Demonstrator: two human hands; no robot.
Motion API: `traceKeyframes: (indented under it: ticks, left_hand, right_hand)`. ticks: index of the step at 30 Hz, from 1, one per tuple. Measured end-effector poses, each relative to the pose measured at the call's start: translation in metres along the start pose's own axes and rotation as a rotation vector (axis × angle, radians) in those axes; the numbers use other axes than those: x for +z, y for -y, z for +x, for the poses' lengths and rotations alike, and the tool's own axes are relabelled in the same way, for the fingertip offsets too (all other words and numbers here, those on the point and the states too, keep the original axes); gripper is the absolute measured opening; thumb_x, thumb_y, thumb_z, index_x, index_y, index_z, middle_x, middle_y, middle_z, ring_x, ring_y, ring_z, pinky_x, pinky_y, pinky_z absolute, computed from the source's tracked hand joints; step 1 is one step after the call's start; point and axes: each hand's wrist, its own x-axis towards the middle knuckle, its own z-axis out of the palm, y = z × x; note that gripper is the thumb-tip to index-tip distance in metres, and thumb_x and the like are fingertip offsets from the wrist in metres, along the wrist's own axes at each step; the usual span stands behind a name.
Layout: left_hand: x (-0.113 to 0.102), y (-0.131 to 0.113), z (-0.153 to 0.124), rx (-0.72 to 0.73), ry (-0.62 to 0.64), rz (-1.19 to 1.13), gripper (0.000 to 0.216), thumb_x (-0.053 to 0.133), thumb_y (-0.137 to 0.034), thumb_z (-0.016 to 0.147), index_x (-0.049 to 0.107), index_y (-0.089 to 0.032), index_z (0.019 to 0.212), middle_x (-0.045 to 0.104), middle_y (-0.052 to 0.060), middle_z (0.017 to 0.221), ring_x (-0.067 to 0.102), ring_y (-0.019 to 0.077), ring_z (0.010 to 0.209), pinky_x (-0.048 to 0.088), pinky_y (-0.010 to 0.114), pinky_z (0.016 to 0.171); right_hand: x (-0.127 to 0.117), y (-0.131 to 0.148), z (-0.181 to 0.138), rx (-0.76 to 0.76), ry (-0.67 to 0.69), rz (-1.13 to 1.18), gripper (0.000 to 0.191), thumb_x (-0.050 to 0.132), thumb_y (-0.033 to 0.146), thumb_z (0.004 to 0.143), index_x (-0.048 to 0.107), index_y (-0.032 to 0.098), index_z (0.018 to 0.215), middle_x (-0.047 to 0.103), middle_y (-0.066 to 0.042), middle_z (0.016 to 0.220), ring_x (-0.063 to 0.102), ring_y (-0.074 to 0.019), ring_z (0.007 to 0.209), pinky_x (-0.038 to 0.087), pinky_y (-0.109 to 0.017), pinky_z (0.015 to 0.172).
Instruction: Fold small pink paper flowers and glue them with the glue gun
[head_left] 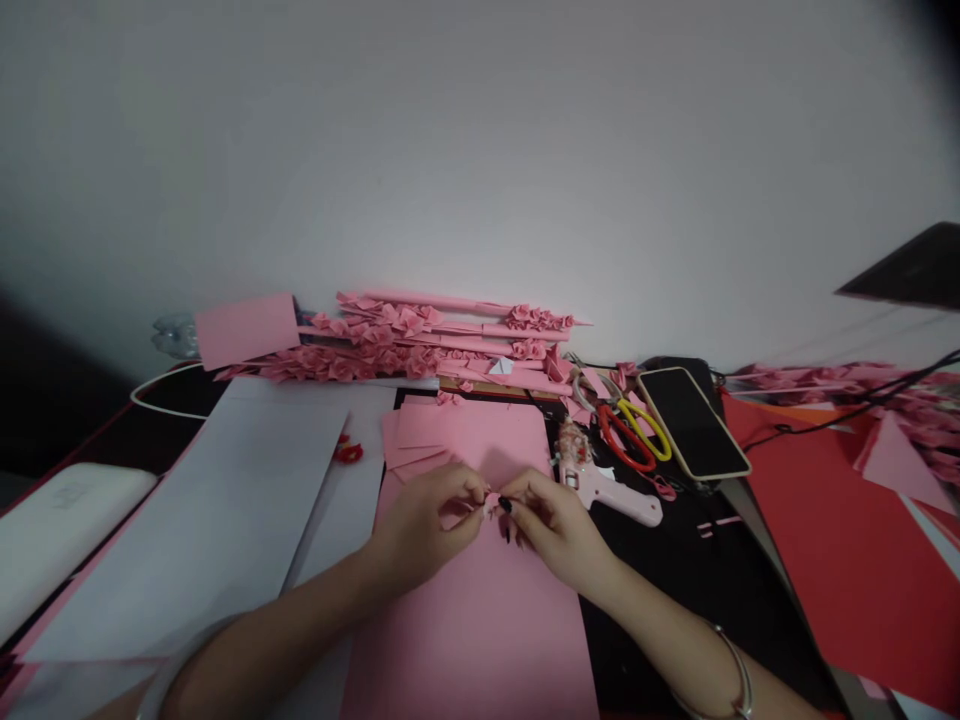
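Observation:
My left hand (431, 520) and my right hand (555, 525) meet over a large pink paper sheet (480, 620) in the middle of the desk. Both pinch a small piece of pink paper (491, 503) between fingertips and thumbs. The piece is tiny and mostly hidden by my fingers. A bangle sits on my right wrist. Smaller pink sheets (420, 435) lie stacked just beyond my hands.
Against the wall lies a pile of pink paper flowers on rolled stems (420, 340). Right of my hands are a pink glue gun (607, 485), red and yellow scissors (634, 430) and a phone (694, 420). White sheets (217, 510) lie left, red paper (840, 550) right.

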Motion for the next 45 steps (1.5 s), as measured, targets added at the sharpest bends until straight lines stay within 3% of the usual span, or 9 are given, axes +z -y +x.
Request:
traceKeyframes:
  ticks: [6, 16, 35, 41, 45]
  left_hand:
    - [0.0004, 0.0033, -0.0006, -0.124, -0.006, -0.021, 0.002, 0.055, -0.017, 0.081, 0.056, -0.016, 0.08, 0.064, 0.002, 0.074, 0.062, 0.0131, 0.069, 0.05, 0.023, 0.065]
    - [-0.0031, 0.0052, -0.0007, -0.074, -0.042, 0.131, 0.01, 0.057, -0.017, 0.081, 0.053, -0.018, 0.071, 0.056, -0.004, 0.062, 0.048, 0.0091, 0.055, 0.036, 0.019, 0.054]
    - [-0.0024, 0.0032, -0.0026, -0.134, 0.09, 0.087, 0.015, 0.056, -0.012, 0.077, 0.048, -0.018, 0.065, 0.051, -0.005, 0.058, 0.044, 0.0088, 0.055, 0.032, 0.02, 0.053]
    - [-0.001, 0.0081, 0.0, -0.218, 0.067, -0.101, 0.014, 0.063, -0.023, 0.076, 0.05, -0.018, 0.076, 0.061, -0.002, 0.066, 0.059, 0.013, 0.065, 0.043, 0.021, 0.061]
    - [-0.0004, 0.0071, 0.0005, -0.199, 0.093, -0.101, 0.011, 0.06, -0.025, 0.081, 0.052, -0.018, 0.079, 0.059, -0.003, 0.067, 0.056, 0.0113, 0.063, 0.041, 0.02, 0.059]
  right_hand:
    - [-0.0018, -0.0017, -0.0008, -0.017, 0.015, -0.023, 0.014, 0.044, 0.011, 0.09, 0.056, 0.018, 0.087, 0.057, 0.002, 0.063, 0.05, -0.0092, 0.051, 0.039, -0.019, 0.049]
    - [-0.001, 0.0022, -0.0002, -0.034, 0.018, -0.122, 0.013, 0.049, 0.009, 0.086, 0.057, 0.018, 0.087, 0.055, 0.004, 0.061, 0.051, -0.0102, 0.053, 0.038, -0.02, 0.05]
    - [-0.0091, 0.0021, -0.0013, -0.081, 0.152, -0.158, 0.018, 0.045, 0.01, 0.09, 0.057, 0.017, 0.079, 0.058, 0.001, 0.061, 0.055, -0.0103, 0.051, 0.04, -0.019, 0.05]
    - [-0.0056, -0.0038, 0.001, -0.073, 0.033, -0.071, 0.015, 0.048, 0.013, 0.089, 0.059, 0.017, 0.081, 0.058, 0.001, 0.062, 0.053, -0.0104, 0.05, 0.041, -0.021, 0.05]
    - [-0.0032, -0.0045, 0.0025, -0.068, -0.032, 0.013, 0.012, 0.049, 0.015, 0.088, 0.061, 0.017, 0.09, 0.059, 0.001, 0.065, 0.053, -0.0105, 0.051, 0.04, -0.022, 0.048]
